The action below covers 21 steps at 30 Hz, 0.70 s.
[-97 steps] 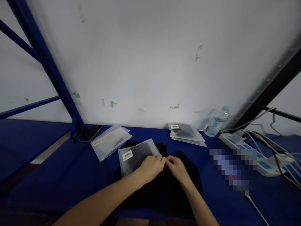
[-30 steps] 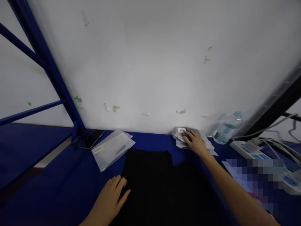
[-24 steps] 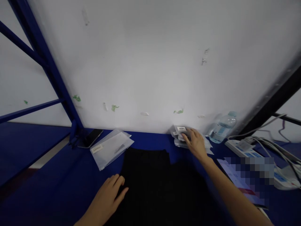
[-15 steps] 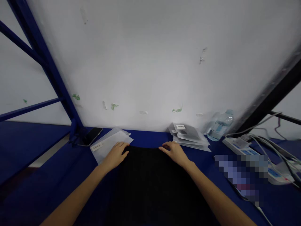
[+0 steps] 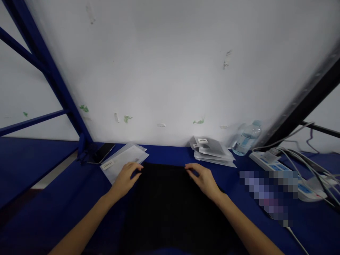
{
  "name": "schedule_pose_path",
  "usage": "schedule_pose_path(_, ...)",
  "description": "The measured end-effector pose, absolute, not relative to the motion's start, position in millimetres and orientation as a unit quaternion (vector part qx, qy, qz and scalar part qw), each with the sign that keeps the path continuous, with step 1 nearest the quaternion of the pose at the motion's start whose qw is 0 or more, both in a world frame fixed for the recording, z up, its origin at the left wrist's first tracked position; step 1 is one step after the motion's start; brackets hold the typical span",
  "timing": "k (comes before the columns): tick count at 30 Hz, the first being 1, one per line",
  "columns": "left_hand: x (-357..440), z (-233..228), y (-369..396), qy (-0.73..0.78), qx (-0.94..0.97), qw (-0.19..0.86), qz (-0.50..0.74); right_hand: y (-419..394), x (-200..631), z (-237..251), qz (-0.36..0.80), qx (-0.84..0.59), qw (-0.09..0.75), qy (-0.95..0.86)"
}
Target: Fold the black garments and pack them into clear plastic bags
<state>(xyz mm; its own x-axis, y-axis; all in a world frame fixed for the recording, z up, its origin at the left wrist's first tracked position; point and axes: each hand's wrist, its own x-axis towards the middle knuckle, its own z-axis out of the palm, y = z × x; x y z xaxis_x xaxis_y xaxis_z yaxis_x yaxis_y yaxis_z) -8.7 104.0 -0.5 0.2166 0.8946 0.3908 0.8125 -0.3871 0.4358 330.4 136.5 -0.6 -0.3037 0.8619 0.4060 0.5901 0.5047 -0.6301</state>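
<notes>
Your two bare hands rest on the far edge of a black cloth (image 5: 170, 205) spread flat on a blue desk (image 5: 53, 198) in front of you. Your left hand (image 5: 124, 179) lies at the cloth's far left corner, fingers loosely spread and flat, gripping nothing that shows. Your right hand (image 5: 203, 177) lies at the far right corner, likewise flat with fingers apart. The cloth looks laid out and smooth, with no fold in it yet. Just beyond your left hand is a clear packet with a label (image 5: 123, 161), partly touching the cloth's corner, and a dark phone (image 5: 102, 152) beside it. Beyond your right hand sits a stack of filled packets (image 5: 211, 152) by the white wall, suggesting some pieces are already bagged. A water bottle (image 5: 245, 138) and a power strip (image 5: 278, 170) lie to the right
</notes>
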Motion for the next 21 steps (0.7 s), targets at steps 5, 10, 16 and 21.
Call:
schedule_pose_path(5,-15.7,-11.6,57.9,0.474,0.847,0.094,0.223,89.1,340.9,-7.8,0.128,-0.405,0.302,-0.853)
schedule_pose_path(10,-17.5,-10.2,48.1,0.466,0.860,0.077,0.193,83.4,353.2,-5.0,0.109,-0.457,0.308,-0.827)
schedule_pose_path(16,-10.4,-10.6,55.8,0.456,0.866,0.036,0.204,132.5,381.1,-8.6,0.059,-0.622,0.298,-0.721)
schedule_pose_path(21,-12.2,-20.0,54.0,0.459,0.871,0.038,0.170,127.5,382.6,-3.5,0.082,-0.592,0.337,-0.727)
